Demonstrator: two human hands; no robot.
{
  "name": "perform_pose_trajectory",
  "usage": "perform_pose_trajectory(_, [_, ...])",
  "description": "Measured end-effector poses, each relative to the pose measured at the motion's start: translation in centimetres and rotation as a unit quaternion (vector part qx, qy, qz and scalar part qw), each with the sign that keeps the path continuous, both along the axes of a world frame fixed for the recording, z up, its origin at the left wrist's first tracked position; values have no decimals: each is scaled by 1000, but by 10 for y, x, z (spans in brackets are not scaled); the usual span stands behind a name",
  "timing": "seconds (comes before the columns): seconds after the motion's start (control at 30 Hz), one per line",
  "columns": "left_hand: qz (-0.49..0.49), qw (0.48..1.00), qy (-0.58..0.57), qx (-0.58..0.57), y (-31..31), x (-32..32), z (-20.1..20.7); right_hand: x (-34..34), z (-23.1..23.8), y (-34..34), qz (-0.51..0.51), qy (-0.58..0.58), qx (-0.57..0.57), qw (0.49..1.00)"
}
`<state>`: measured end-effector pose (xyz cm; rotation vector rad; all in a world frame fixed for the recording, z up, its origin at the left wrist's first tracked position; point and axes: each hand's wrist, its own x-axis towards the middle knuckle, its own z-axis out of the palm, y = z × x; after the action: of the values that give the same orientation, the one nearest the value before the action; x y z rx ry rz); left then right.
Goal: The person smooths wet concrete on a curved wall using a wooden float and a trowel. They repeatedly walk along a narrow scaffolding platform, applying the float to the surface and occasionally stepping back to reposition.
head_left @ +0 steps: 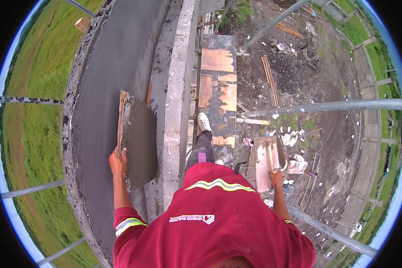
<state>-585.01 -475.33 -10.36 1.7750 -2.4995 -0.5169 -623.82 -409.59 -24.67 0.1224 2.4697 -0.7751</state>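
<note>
Over the grey wet-looking mortar surface [116,49] at the left, my left hand [118,163] is closed on the wooden edge of a mortar board [140,138]. Wet grey mortar coats the board's broad face, and its far rim is ragged. Out to the right, my right hand [276,177] is wrapped round the pale handle of a rectangular plastering trowel [262,165]. Its plate looks reddish and smeared with grey, and is held away from the mortar surface. Part of the right fingers is hidden by the handle.
A rough concrete ledge [176,102] runs between the mortar surface and a plank walkway [218,89], where my shoe [203,122] rests. Metal scaffold poles [335,106] cross on the right. Far below lie rubble, timber [270,80] and white scraps [290,138]; grass lies left.
</note>
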Motion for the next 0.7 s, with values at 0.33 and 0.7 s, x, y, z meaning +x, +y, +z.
perform_pose_trajectory(0.33, [7, 997, 23, 73, -38, -95, 72, -200, 30, -174, 98, 30, 121, 987])
perform_pose_trajectory(0.7, [-38, 991, 122, -36, -214, -360, 55, -260, 36, -236, 88, 33, 94, 991])
